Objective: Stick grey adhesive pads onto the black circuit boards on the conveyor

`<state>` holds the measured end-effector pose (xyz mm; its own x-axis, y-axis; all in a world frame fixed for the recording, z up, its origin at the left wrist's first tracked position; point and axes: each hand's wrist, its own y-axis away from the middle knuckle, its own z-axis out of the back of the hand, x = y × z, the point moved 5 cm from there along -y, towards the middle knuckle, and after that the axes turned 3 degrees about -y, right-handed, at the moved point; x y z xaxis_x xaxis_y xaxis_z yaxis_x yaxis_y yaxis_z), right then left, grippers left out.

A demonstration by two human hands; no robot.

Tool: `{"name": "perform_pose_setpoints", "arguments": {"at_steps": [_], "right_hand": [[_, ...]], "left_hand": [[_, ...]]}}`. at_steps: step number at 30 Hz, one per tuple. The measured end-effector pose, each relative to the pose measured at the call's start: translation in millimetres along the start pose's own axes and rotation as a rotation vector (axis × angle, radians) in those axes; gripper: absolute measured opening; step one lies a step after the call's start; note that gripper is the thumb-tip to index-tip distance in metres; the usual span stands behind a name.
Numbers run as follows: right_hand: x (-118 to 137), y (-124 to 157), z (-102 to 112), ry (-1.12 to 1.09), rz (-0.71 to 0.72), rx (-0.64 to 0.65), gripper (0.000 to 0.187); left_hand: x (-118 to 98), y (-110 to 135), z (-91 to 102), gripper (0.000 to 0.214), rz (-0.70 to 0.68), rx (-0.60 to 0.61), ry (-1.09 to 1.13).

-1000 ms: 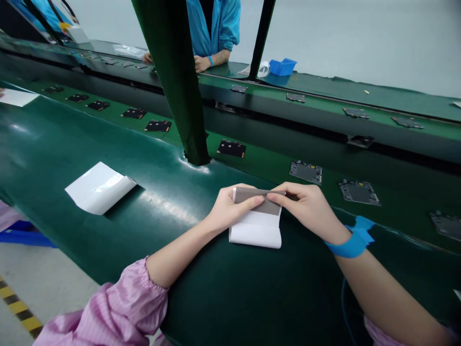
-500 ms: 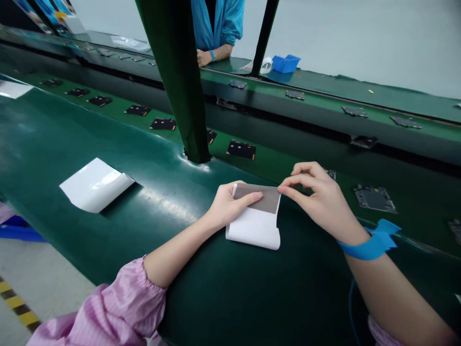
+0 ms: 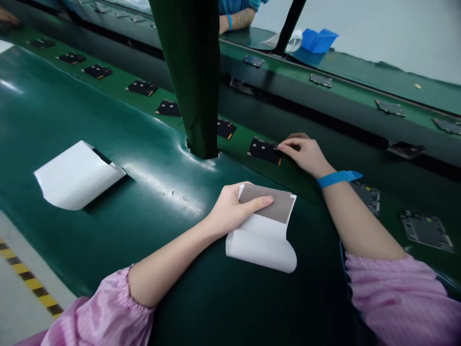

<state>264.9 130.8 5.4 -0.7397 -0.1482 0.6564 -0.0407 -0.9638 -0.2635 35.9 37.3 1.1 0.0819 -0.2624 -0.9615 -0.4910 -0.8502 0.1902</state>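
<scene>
My left hand (image 3: 230, 209) rests on the green work surface, fingers closed on a curled white backing sheet (image 3: 262, 240) that carries a grey-brown strip (image 3: 268, 204); the thumb lies across the strip. My right hand (image 3: 304, 151), with a blue wrist strap (image 3: 336, 178), reaches forward to the conveyor. Its fingertips are pinched together at the right edge of a black board (image 3: 264, 151) lying on the belt. Whether something small is held between the fingertips I cannot make out.
Several more black boards (image 3: 142, 87) ride the green belt (image 3: 115, 89) to the left, grey frames (image 3: 427, 230) to the right. A dark green post (image 3: 194, 72) stands ahead. A second white sheet (image 3: 77, 175) lies left. Another person's forearm (image 3: 239, 19) rests across the line, near a blue tray (image 3: 319, 39).
My right hand left the strip's right corner and reached forward to the black board on the belt. The left hand kept hold of the sheet. The boards drifted right.
</scene>
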Motion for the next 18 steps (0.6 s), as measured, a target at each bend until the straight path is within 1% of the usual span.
{"name": "perform_pose_setpoints", "arguments": {"at_steps": [2, 5, 11, 14, 16, 18], "right_hand": [[-10.0, -3.6, 0.2, 0.017, 0.014, 0.002, 0.016], [-16.5, -2.3, 3.6, 0.041, 0.023, 0.017, 0.018], [-22.2, 5.6, 4.6, 0.100, -0.079, 0.075, 0.022], [-29.2, 10.2, 5.8, 0.151, -0.097, 0.077, 0.027], [-34.8, 13.3, 9.6, 0.155, -0.095, 0.053, 0.037], [-38.0, 16.7, 15.1, 0.133, -0.109, 0.029, 0.057]], "left_hand": [[0.5, -0.2, -0.6, 0.023, 0.005, 0.011, -0.002], [0.0, -0.5, -1.1, 0.022, 0.009, 0.017, -0.013], [-1.4, -1.5, -1.1, 0.022, -0.024, 0.015, -0.044], [-1.7, -1.4, -1.1, 0.026, -0.028, 0.024, -0.068], [-2.5, -1.1, -1.3, 0.027, -0.028, 0.032, -0.079], [-3.2, -0.8, -1.2, 0.027, -0.030, 0.030, -0.076]]}}
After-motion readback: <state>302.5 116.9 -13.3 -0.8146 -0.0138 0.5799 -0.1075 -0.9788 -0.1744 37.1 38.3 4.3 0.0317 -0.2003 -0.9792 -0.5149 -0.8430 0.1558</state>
